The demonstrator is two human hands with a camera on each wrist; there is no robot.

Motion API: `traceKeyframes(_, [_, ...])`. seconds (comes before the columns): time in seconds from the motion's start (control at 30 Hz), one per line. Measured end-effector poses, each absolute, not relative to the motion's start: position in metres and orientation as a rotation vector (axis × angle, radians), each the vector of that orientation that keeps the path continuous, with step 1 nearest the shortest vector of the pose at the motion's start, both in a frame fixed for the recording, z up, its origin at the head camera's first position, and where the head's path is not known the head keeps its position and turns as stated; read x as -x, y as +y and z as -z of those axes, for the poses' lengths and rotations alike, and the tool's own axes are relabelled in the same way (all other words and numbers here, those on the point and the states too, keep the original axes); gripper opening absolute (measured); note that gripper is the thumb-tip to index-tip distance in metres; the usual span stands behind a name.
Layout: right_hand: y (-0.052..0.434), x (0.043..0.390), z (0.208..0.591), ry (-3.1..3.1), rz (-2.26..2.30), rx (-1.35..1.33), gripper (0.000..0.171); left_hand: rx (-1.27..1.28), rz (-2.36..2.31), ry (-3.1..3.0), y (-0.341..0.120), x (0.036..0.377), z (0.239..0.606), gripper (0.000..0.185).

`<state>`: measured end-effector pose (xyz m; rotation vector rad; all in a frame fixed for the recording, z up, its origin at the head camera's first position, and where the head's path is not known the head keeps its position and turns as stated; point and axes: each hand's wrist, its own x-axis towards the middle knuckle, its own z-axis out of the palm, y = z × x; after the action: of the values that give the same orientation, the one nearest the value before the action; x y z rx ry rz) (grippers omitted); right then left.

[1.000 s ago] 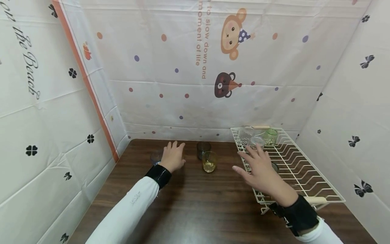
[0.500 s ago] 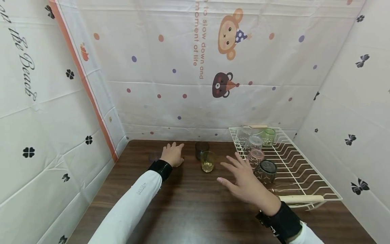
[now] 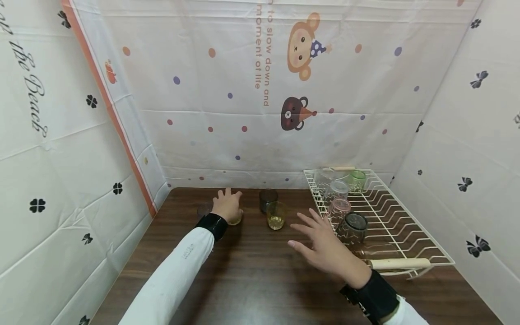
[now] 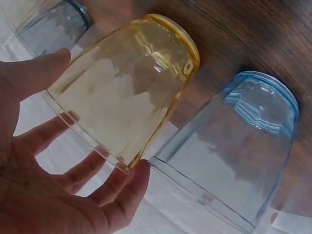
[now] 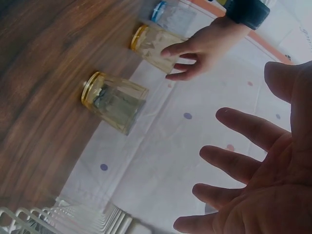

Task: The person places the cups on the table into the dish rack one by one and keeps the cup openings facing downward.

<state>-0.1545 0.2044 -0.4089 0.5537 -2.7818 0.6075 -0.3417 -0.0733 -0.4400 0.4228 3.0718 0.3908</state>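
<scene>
Hovering low in the frame's middle, the right hand (image 3: 325, 246) was spread wide, gripping nothing. Further back, left of center, the left hand (image 3: 227, 205) curled loosely around a yellow glass (image 4: 124, 85) on the table (image 3: 252, 275), blue glass (image 4: 239, 151) right beside it.

Bare table (image 3: 252, 271) near; glasses (image 3: 276, 215) centre, rack (image 3: 390, 216) blocks right.
</scene>
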Motion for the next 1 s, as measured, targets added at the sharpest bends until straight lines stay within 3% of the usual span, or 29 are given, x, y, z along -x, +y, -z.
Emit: traceKeyframes(1.0, [0.206,0.156,0.405,-2.695,-0.62,-0.631,0.04,-0.396,-0.689,3.069,-0.085,0.322,0.438,0.069])
